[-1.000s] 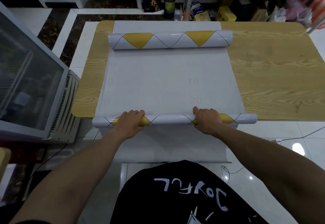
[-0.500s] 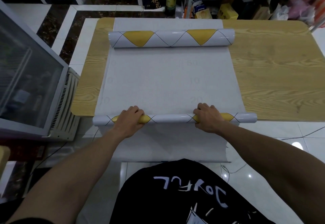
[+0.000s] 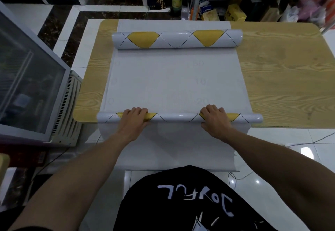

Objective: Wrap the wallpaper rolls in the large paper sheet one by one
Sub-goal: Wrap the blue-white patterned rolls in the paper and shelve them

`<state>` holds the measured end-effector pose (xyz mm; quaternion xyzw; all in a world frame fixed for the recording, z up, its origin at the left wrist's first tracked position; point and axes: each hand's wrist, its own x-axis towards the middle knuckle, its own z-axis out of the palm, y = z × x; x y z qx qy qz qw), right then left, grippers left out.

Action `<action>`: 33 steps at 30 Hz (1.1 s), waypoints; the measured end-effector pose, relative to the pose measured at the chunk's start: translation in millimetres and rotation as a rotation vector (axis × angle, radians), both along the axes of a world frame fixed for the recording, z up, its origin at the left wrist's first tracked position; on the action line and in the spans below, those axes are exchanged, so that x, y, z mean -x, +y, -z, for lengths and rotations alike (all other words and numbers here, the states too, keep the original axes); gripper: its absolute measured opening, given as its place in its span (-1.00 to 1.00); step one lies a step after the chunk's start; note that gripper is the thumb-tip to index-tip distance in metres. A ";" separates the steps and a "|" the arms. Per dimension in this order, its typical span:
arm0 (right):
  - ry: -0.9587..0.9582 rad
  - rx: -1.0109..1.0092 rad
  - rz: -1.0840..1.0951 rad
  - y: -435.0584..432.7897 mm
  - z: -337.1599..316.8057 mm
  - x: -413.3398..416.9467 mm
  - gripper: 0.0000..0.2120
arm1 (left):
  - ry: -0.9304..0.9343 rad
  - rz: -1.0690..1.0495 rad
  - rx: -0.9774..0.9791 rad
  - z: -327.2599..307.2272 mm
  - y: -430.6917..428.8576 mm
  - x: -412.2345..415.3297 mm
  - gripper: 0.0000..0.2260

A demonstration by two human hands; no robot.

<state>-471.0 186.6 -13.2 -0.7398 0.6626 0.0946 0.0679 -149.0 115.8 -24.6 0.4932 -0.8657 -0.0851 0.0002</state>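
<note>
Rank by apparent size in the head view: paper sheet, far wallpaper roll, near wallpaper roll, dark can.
Paper sheet;
then far wallpaper roll and near wallpaper roll, too alike to rank given nearness;
dark can smallest.

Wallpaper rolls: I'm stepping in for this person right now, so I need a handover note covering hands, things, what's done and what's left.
Left hand and right hand: both grip the near roll, fingers curled over its top.
Near roll: lies across the paper sheet at the table's near edge, pattern bare; the sheet's end hangs off towards the person.
Far roll: lies on the sheet's far end, untouched.
Done: neither roll looks wrapped.
Left: wrap the near roll in the sheet, then the far one.
</note>
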 end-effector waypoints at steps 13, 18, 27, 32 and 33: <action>-0.056 -0.079 0.084 -7.5 7.1 -0.4 -0.66 | -0.091 0.003 -0.022 5.9 -3.9 3.9 -0.59; -0.130 -0.086 0.113 -11.8 7.8 4.8 -0.58 | -0.108 0.016 -0.018 8.3 -11.2 4.2 -0.68; -0.224 -0.179 0.074 -24.0 -8.4 12.9 -0.57 | -0.102 -0.009 -0.044 7.7 -7.9 2.3 -0.54; -0.222 -0.191 0.067 -24.1 -4.2 13.1 -0.59 | -0.091 -0.031 -0.029 7.8 -4.3 6.6 -0.62; -0.219 -0.196 0.069 -25.5 -3.8 13.4 -0.58 | -0.089 -0.034 -0.019 7.4 -3.9 7.5 -0.63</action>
